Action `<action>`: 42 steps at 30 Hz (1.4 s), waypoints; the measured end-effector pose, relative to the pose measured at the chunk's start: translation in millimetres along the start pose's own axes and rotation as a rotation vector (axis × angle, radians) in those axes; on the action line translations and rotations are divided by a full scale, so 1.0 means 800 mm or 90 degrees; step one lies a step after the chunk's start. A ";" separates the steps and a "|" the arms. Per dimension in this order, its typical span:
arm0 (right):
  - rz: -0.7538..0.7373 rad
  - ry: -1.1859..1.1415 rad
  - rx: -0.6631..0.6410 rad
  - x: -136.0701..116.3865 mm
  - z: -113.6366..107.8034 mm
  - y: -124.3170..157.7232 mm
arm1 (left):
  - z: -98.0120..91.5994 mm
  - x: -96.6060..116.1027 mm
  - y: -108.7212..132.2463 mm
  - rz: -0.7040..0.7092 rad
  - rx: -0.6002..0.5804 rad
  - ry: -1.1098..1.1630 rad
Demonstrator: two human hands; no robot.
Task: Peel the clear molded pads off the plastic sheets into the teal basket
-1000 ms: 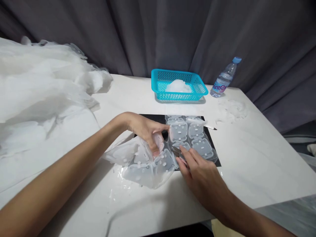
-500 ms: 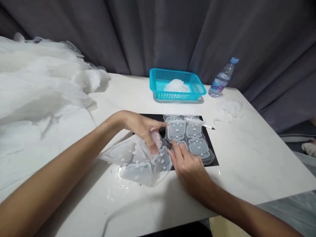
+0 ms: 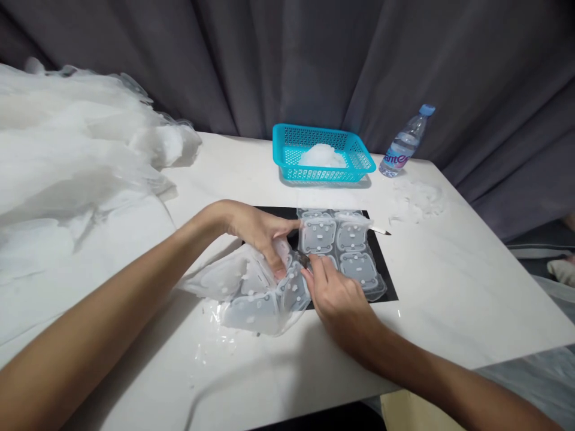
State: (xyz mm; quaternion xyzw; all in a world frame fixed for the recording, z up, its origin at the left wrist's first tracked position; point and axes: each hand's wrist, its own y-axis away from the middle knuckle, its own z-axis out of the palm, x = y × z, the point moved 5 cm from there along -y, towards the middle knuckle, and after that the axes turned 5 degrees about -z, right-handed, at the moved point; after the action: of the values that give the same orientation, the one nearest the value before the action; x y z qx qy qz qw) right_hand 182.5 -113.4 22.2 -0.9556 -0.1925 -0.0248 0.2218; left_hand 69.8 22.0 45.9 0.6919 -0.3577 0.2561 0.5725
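A translucent, rubbery-looking sheet with rounded grey-white squares, holes and small white bits lies bunched and folded over at its left side. My left hand is closed on the folded part, its thumb reaching toward the flatter squares on the right. In my right hand is a small dark metal-tipped tool, its handle mostly covered by my fingers. The tip touches or nearly touches the sheet beside my left fingers; its exact kind cannot be made out. Beneath the sheet is a black mat.
Behind stands a blue perforated basket holding white scraps, with a water bottle to its right. More scraps lie near the bottle. A white-tipped pen-like tool rests by the sheet. Piled translucent sheets fill the left.
My right hand and the tool tip have shifted slightly left. The flat squares have slid a little left too. My left hand keeps nearly the same place on the sheet.
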 end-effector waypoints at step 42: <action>-0.032 -0.223 0.006 0.081 -0.017 0.036 | 0.022 0.004 -0.017 -0.039 0.029 -0.038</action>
State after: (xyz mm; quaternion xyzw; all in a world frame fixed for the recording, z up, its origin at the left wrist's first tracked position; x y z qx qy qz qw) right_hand 253.9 -120.0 30.9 -0.9392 -0.2519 0.1373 0.1886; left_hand 81.6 5.7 36.7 0.7227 -0.3476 0.2256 0.5532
